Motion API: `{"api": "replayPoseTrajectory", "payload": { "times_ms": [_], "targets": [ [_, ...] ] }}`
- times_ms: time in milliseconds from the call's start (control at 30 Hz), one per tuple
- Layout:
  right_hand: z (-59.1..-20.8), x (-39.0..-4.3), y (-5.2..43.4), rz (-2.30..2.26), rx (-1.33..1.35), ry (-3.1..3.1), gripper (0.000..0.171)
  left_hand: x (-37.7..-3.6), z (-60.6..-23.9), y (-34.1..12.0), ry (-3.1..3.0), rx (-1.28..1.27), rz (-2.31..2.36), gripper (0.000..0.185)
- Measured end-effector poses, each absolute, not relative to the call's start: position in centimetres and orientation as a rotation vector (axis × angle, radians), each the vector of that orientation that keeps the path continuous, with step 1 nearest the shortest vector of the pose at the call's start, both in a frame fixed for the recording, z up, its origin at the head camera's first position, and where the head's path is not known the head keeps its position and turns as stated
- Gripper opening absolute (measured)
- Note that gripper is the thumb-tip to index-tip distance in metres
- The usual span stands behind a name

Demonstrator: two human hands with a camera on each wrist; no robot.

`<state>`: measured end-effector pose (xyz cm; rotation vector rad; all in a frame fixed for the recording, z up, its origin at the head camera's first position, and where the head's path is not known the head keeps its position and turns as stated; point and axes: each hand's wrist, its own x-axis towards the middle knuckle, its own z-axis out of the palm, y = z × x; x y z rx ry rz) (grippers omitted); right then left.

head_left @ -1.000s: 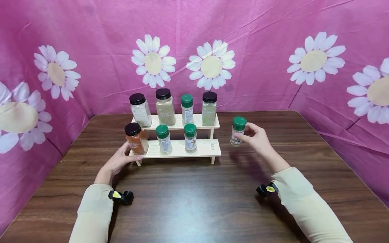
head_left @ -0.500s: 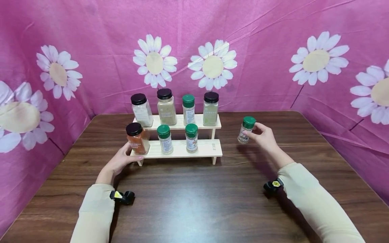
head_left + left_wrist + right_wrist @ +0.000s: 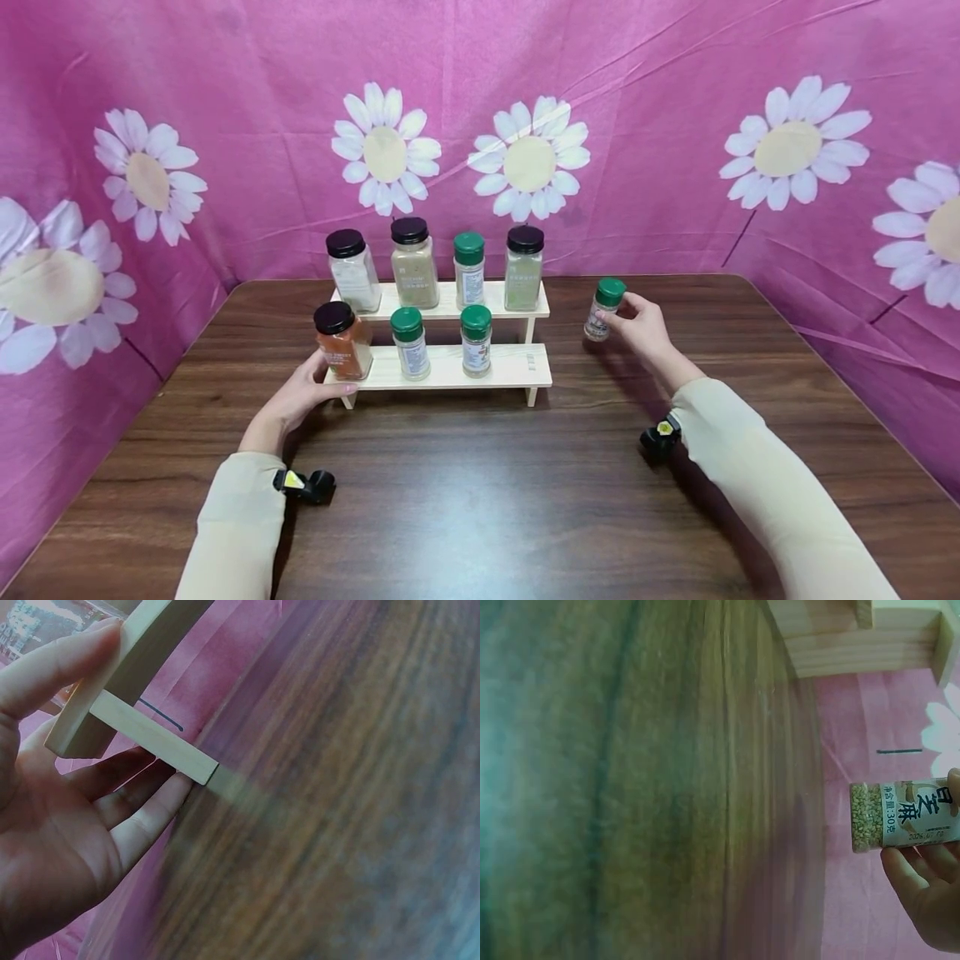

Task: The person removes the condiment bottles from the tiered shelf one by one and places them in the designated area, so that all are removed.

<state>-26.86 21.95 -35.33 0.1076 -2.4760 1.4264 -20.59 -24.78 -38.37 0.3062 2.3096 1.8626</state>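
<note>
On the right, my right hand [image 3: 643, 327] holds a green-capped spice jar [image 3: 599, 317] upright between thumb and fingers. Pale seeds [image 3: 866, 817] and a printed label show through its clear wall in the right wrist view, where its base appears raised off the tabletop. My left hand [image 3: 295, 398] grips the left end of the two-tier wooden spice rack [image 3: 442, 379]. In the left wrist view its thumb [image 3: 64, 664] lies on the lower board's edge and its fingers reach behind the leg [image 3: 154, 739]. A black-capped jar of orange-red powder [image 3: 345, 350] stands just above this hand.
Two green-capped jars [image 3: 413, 354] stand on the lower tier. Three black-capped jars [image 3: 523, 275] and a green-capped one [image 3: 470, 279] line the upper tier. A dark wood table [image 3: 480, 492] lies under the rack. Pink flowered cloth [image 3: 637, 167] hangs behind.
My right hand has carried the green-capped jar rightward, then slightly farther back over the table. The left hand keeps its grip on the rack. The head view has shifted slightly.
</note>
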Motion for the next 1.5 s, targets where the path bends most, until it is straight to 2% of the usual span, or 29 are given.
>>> {"api": "replayPoseTrajectory", "payload": {
  "times_ms": [367,633,1333,1500],
  "targets": [
    [-36.0,-29.7,21.5,1.431,0.053,-2.472,0.037,-20.4,-38.0,-24.9,2.304,0.296,1.862,0.079],
    [-36.2,-31.3,21.5,1.463,-0.041,-2.503,0.042,-20.3,-37.9,-25.0,2.308,0.277,1.856,0.080],
    [-34.9,-34.5,21.5,1.388,-0.231,-2.537,0.041,-20.7,-38.7,-24.8,2.315,0.302,1.879,0.076],
    [-34.8,-35.0,21.4,1.346,-0.277,-2.573,0.045,-20.8,-38.8,-24.8,2.322,0.301,1.886,0.076]
  ]
}}
